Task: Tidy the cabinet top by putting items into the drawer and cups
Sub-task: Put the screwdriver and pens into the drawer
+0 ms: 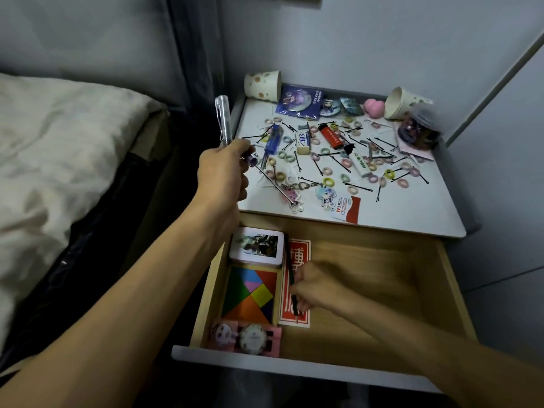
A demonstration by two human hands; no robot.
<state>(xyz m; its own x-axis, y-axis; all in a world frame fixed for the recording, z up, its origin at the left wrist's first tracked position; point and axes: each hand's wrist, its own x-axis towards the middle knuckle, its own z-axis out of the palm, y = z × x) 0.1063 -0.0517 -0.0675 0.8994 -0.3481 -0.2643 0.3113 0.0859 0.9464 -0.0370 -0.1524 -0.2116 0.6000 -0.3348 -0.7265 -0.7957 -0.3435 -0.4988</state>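
Note:
My left hand [222,172] grips a clear pen [222,120] upright at the cabinet top's [412,201] left edge. Down in the open wooden drawer [368,290], my right hand [315,287] pinches a dark pencil [291,278] that lies over a red card [295,290]. The drawer's left side holds a white tin [256,250], a coloured tangram [251,294] and a pink watch box [245,338]. Two paper cups lie tipped at the back, one on the left [263,85] and one on the right [404,103].
Hair ties and bobby pins are strewn over the top with a blue screwdriver [272,141], an eraser [303,141], a red lighter [331,136], keychains [325,195], badges [300,101] and a jar [419,129]. A bed [59,172] lies to the left. Walls close the back and right.

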